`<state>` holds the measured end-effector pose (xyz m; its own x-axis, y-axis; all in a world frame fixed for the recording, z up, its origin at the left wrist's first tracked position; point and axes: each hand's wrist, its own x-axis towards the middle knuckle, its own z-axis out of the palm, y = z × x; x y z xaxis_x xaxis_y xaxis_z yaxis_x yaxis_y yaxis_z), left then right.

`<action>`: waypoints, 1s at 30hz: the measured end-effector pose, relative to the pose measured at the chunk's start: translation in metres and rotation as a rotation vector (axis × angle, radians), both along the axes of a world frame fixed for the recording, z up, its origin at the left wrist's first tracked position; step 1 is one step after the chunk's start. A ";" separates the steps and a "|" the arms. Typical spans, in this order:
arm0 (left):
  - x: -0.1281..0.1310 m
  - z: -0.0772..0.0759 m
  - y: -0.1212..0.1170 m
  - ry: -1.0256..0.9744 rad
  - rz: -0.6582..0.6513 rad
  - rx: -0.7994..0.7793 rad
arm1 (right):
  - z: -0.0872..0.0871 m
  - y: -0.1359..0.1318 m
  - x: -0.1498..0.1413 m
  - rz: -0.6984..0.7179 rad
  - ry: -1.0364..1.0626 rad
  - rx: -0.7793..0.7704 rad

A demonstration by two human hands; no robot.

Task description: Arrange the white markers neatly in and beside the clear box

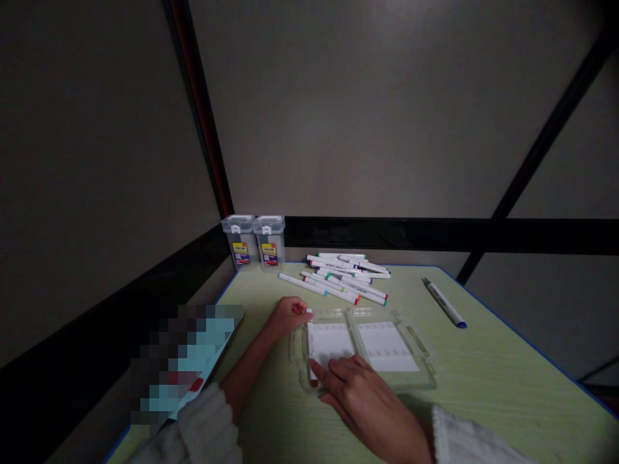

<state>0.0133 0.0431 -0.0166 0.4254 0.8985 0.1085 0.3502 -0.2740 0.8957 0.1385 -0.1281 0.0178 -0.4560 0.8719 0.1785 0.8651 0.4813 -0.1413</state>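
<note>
A clear plastic marker case (387, 348) lies opened flat on the green table (483, 386), with white insert sheets in both halves. My left hand (289, 316) rests at the case's far left corner, fingers curled against its edge. My right hand (367, 399) lies on the near left part of the case, fingers stretched flat and pressing on a marker with a red end (313, 381) in the left half. A pile of white markers with coloured caps (345, 277) lies on the table beyond the case.
Two closed clear marker boxes (254, 241) stand upright at the table's far left corner. A single white marker with a blue cap (445, 303) lies to the right. A blurred blue-and-red item (188, 361) sits at the left edge. Dark walls surround the table.
</note>
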 end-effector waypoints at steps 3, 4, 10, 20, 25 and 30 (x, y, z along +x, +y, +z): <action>0.000 0.000 0.000 -0.003 0.006 0.002 | 0.000 -0.001 0.000 0.005 0.009 0.003; 0.000 0.001 0.000 -0.001 0.005 0.002 | 0.000 -0.001 0.000 0.009 0.016 0.006; -0.001 0.008 -0.002 0.007 -0.023 -0.048 | -0.002 -0.001 0.001 0.029 0.034 -0.006; -0.001 0.007 0.000 -0.014 -0.051 -0.091 | -0.004 -0.002 0.001 0.054 0.035 0.026; -0.001 0.007 -0.001 -0.025 -0.033 -0.074 | -0.003 -0.001 0.001 0.049 0.044 0.011; 0.000 0.008 -0.003 -0.022 -0.016 -0.045 | -0.002 0.000 0.001 0.040 0.054 0.000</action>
